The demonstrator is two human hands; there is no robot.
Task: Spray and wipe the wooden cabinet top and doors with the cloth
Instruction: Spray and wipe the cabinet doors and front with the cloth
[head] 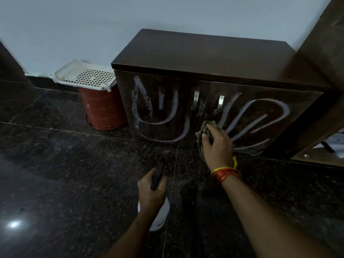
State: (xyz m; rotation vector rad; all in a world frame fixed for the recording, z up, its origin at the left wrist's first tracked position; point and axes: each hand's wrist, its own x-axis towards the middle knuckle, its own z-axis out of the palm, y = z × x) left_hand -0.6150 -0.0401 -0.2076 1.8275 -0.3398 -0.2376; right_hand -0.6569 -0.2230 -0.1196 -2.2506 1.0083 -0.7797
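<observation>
A low dark wooden cabinet (204, 58) stands against the wall, with two doors and metal handles. White foam streaks loop across the left door (163, 108) and the right door (260, 116). My right hand (217, 146) grips a crumpled olive cloth (205, 129) and presses it against the lower left corner of the right door. My left hand (151, 190) hangs low over the floor and holds a white spray bottle (158, 218) by its black trigger head (157, 176).
A white perforated plastic tray (85, 75) lies on an upturned red-brown bucket (103, 110) left of the cabinet. Dark polished granite floor (65, 174) fills the foreground. A tall wooden panel (320, 71) rises at the cabinet's right end.
</observation>
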